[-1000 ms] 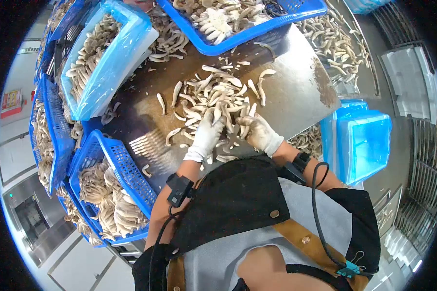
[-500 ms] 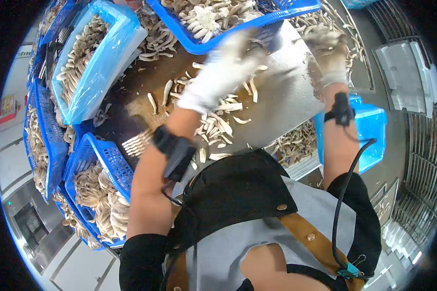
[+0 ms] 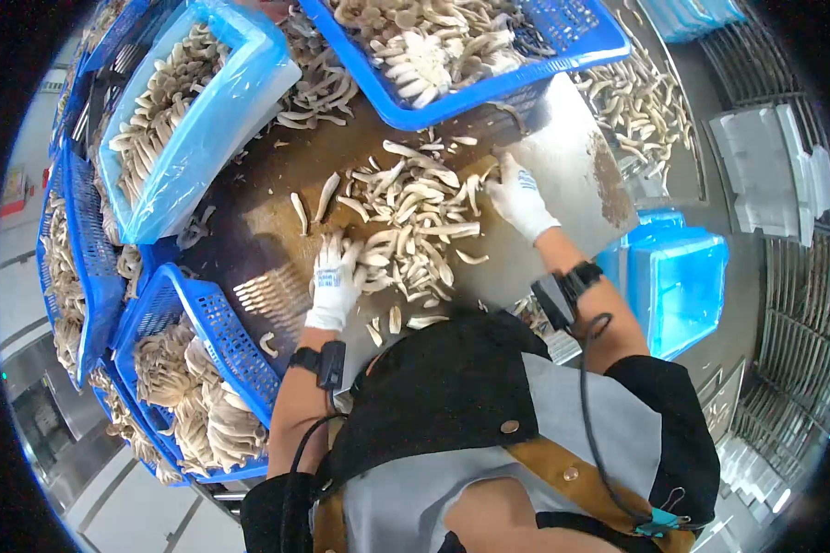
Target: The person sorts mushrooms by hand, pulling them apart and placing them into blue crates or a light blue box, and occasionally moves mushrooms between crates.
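Loose pale mushroom pieces (image 3: 415, 217) lie in a heap on the metal table (image 3: 572, 147). At the heap's left edge is my left hand (image 3: 335, 281), in a white glove, its fingers apart and touching the nearest pieces. My right hand (image 3: 523, 201), also gloved, rests at the right edge with thumb and fingers spread beside a few pieces. Neither hand visibly grips anything. Above the heap stands a blue basket (image 3: 489, 97) holding mushroom clusters.
A blue-lined box (image 3: 207, 138) of mushrooms stands upper left. More blue baskets (image 3: 226, 327) with mushrooms line the left side. Loose mushrooms (image 3: 641, 106) lie upper right, on another surface. A blue-lined container (image 3: 682, 286) sits lower right, near my right arm.
My left hand has moved down and left to the heap's edge. My right hand has come down and left from the upper-right mushrooms. More pieces lie in the heap.
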The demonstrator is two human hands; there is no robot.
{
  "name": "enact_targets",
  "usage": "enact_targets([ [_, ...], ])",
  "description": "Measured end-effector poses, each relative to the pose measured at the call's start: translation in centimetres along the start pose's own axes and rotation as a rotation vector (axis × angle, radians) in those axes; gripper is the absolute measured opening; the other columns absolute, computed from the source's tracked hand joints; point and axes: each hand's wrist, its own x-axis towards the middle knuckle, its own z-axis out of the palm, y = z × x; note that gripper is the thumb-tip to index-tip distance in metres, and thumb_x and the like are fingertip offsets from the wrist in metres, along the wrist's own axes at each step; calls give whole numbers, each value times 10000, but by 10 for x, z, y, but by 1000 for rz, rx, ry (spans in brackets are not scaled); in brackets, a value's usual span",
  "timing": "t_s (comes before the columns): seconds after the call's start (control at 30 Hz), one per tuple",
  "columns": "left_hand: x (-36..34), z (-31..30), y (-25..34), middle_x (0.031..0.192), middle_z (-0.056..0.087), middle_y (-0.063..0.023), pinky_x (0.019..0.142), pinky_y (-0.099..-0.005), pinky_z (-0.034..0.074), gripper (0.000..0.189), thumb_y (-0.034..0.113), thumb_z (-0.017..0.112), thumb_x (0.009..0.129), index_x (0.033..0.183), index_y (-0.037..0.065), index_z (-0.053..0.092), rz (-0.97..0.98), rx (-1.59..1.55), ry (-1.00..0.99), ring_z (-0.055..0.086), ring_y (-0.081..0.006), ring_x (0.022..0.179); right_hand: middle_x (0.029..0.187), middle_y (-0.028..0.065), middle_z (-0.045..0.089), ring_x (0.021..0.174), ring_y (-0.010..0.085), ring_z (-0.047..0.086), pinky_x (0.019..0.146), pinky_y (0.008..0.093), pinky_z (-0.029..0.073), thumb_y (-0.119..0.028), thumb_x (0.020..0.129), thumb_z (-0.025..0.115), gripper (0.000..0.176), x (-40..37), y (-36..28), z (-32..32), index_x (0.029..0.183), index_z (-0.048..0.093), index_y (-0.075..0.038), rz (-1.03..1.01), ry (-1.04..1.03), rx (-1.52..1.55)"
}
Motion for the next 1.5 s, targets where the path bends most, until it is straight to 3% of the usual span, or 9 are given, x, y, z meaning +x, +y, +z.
enact_targets([
  [0.3, 39, -50, 18, 921, 615, -257, 757, -456, 464, 248, 137, 565, 910, 1116, 9, 614, -298, -433, 218, 599, -410, 892, 1112, 255, 647, 1028, 412, 625, 898, 484, 482, -198, 865, 565, 509, 100, -55, 77, 1328, 458, -17, -500, -218, -347],
  [0.63, 117, -17, -30, 1107, 609, -162, 1064, -565, 321, 410, 116, 553, 842, 1246, 49, 567, -92, 245, 180, 553, -390, 1043, 1026, 168, 679, 1008, 383, 632, 886, 489, 476, -190, 786, 620, 355, 51, -80, 2, 1129, 598, -101, -157, -286, -321],
  [0.77, 106, -17, -36, 1140, 586, -223, 1052, -545, 351, 485, 52, 547, 829, 1309, -4, 508, -109, 61, 309, 546, -417, 1060, 1234, 90, 624, 1237, 322, 510, 1031, 493, 359, -247, 763, 670, 359, 33, -100, 13, 1096, 628, -120, -526, -284, -597],
  [0.87, 88, -46, -29, 1057, 607, -239, 925, -503, 435, 473, 54, 567, 804, 1274, 14, 533, -407, -43, 490, 569, -388, 1013, 1080, 130, 648, 1012, 293, 629, 943, 458, 470, -185, 874, 548, 270, 52, -89, 82, 1127, 608, -116, -944, -143, -571],
  [1.13, 61, -18, -64, 1089, 602, -229, 911, -477, 470, 507, 39, 535, 845, 1349, 55, 482, -347, 134, 352, 581, -398, 1020, 1012, 167, 646, 887, 283, 664, 698, 399, 532, -178, 885, 577, 354, 48, -67, 20, 1185, 512, -3, -552, -414, -282],
  [1.27, 71, -43, -10, 1016, 636, -226, 813, -435, 492, 307, 135, 526, 938, 1195, -26, 569, -454, -492, 325, 615, -371, 916, 929, 85, 610, 753, 220, 642, 638, 372, 513, -166, 902, 569, 300, -7, -53, -17, 1157, 521, -17, 497, -603, 1164],
  [1.4, 78, -81, 133, 1135, 579, -256, 960, -424, 449, 433, 224, 569, 882, 1224, -37, 518, -201, -552, -423, 555, -388, 1100, 926, 36, 557, 830, 154, 539, 741, 307, 473, -189, 1004, 415, 239, -73, -40, 71, 1134, 534, -28, -44, -265, 1037],
  [1.47, 44, 14, 134, 1232, 538, -250, 1030, -432, 396, 558, 219, 562, 887, 1372, -4, 399, 196, -269, 145, 508, -399, 1171, 906, 28, 558, 856, 159, 524, 786, 306, 453, -227, 1006, 417, 238, -77, -16, 92, 1064, 558, -45, -365, 69, 681],
  [1.5, 51, -1, 144, 1250, 535, -247, 1025, -427, 403, 559, 206, 561, 883, 1380, 4, 403, 97, -547, -92, 517, -383, 1172, 905, 37, 586, 824, 171, 557, 750, 311, 472, -229, 988, 451, 190, -81, 4, 104, 1036, 556, -78, 190, -89, 1312],
])
